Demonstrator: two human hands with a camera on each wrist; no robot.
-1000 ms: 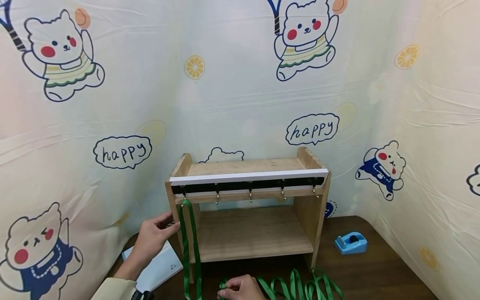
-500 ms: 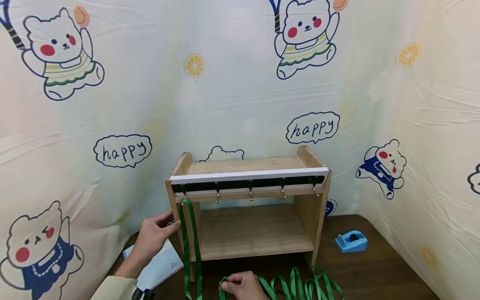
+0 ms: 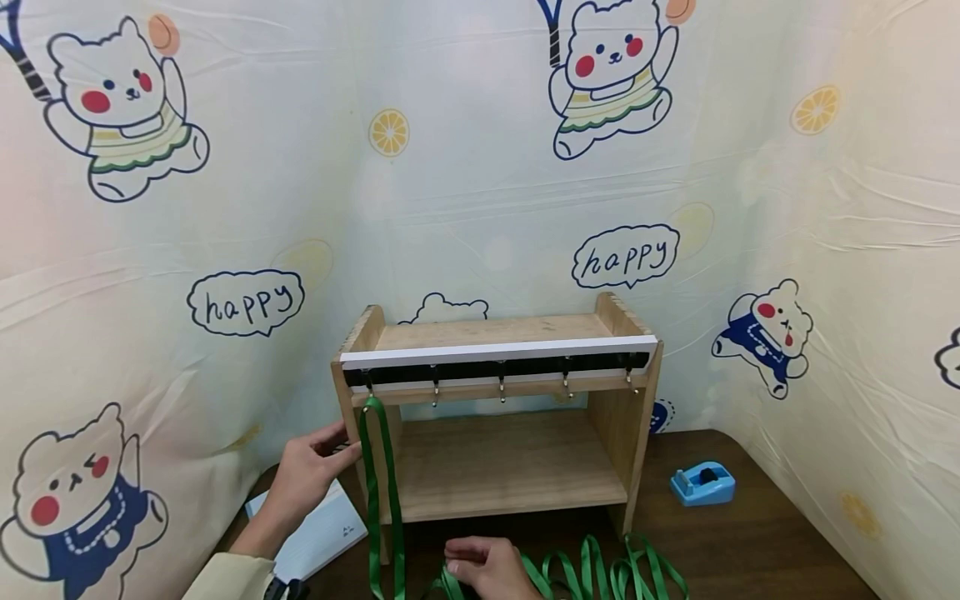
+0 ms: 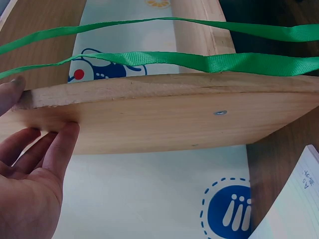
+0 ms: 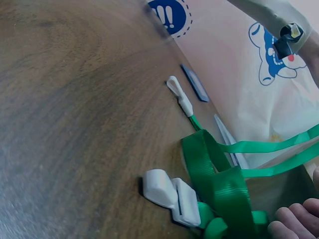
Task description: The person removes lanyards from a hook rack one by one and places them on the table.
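Observation:
My left hand (image 3: 303, 479) holds the left side panel of a wooden shelf (image 3: 517, 467). In the left wrist view the thumb lies at the panel's edge and the fingers press its outer face (image 4: 144, 124). A green lanyard (image 3: 393, 492) hangs from the leftmost hook, its two straps falling in front of that panel. Low in the head view my right hand (image 3: 495, 571) is just over another green lanyard (image 3: 447, 586), its fingers loose. White plastic buckle parts (image 5: 172, 196) and a white end loop (image 5: 180, 95) show in the right wrist view, next to my fingertips (image 5: 291, 224).
More green lanyards (image 3: 592, 575) lie in loops right of my right hand. A black strip (image 3: 465, 369) with several metal hooks runs along the shelf's front. A blue tape dispenser (image 3: 702, 485) stands on the right of the table, a lined notepad (image 3: 322, 529) on the left.
My right hand has loosened its pinch and let go of the green lanyard, which has dropped lower beneath the fingers. The left hand and the shelf stay put.

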